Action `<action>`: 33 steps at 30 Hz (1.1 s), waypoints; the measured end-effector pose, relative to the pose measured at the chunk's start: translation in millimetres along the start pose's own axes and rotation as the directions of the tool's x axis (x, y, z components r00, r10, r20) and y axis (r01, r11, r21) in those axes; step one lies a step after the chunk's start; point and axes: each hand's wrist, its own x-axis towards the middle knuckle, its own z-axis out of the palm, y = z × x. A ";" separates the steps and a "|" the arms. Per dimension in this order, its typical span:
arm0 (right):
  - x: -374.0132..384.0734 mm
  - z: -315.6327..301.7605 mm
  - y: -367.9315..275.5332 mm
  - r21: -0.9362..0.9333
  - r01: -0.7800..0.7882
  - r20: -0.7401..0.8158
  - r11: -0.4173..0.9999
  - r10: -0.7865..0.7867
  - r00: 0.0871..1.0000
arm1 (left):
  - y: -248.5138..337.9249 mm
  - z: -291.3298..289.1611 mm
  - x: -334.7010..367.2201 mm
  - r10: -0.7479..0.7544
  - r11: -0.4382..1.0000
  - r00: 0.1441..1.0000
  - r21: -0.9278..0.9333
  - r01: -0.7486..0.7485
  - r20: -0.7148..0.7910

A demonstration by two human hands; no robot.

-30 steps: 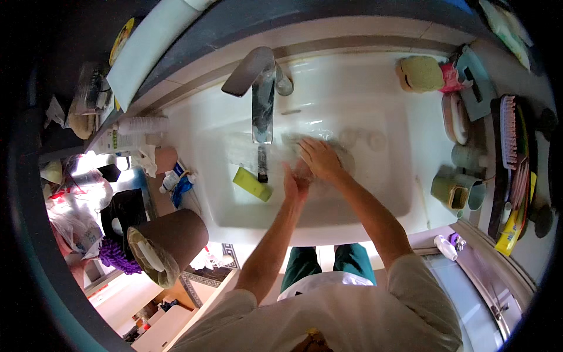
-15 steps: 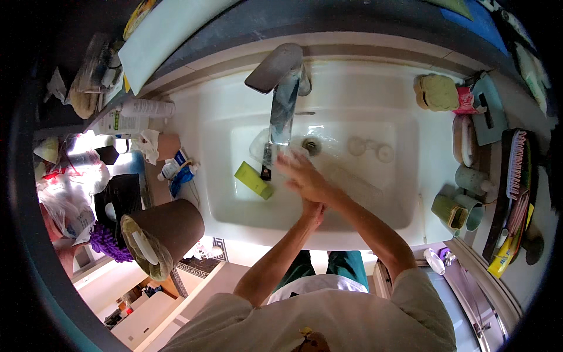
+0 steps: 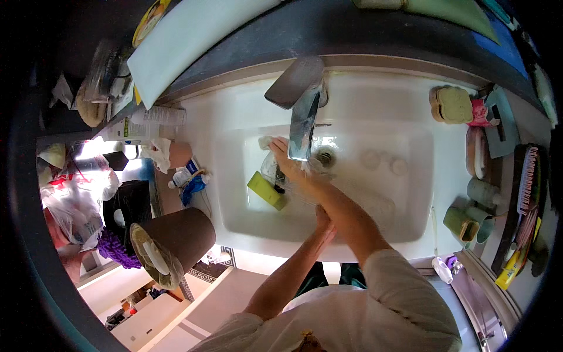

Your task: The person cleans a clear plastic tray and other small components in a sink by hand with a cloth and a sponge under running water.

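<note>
My right hand [image 3: 280,154] reaches into the white sink [image 3: 404,229], left of the faucet [image 3: 302,132], with its fingers stretched out. A small pale lump [image 3: 265,142], too blurred to name, lies at its fingertips. The right forearm passes beneath the spout, where water seems to splash on it. My left hand [image 3: 326,222] is closed against the underside of that forearm; most of its fingers are hidden. A green squeeze tube [image 3: 265,190] lies in the basin beside a clear plastic thing [image 3: 269,168] and a small black object [image 3: 279,189], partly covered by my hand.
On the left stand a brown bin [image 3: 182,237], a toothpaste tube [image 3: 186,174] and several bottles. Along the right rim are a sponge [image 3: 454,105], a soap dish [image 3: 476,152], cups [image 3: 460,223] and a tray with a hairbrush [image 3: 528,179]. A dark shelf [image 3: 375,38] runs behind the faucet.
My right hand has moved forward and left past the spout, bringing the forearm beneath it. The left hand has shifted from the right wrist up along the forearm. The view has shifted slightly.
</note>
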 end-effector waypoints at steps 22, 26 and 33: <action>-13.9 -121.8 19.5 0.155 -0.495 0.682 0.855 0.270 0.679 | 64.3 26.1 9.0 0.241 0.964 0.971 0.118 -0.239 -0.001; -68.3 -152.9 -16.4 0.041 0.138 0.398 0.990 -0.142 0.906 | 58.2 9.1 21.2 0.303 0.953 0.945 -0.042 -0.300 0.120; -107.8 -206.4 -23.0 -0.290 0.058 0.160 0.955 -0.012 0.987 | 93.0 27.9 25.1 0.309 0.943 0.947 -0.162 -0.291 0.092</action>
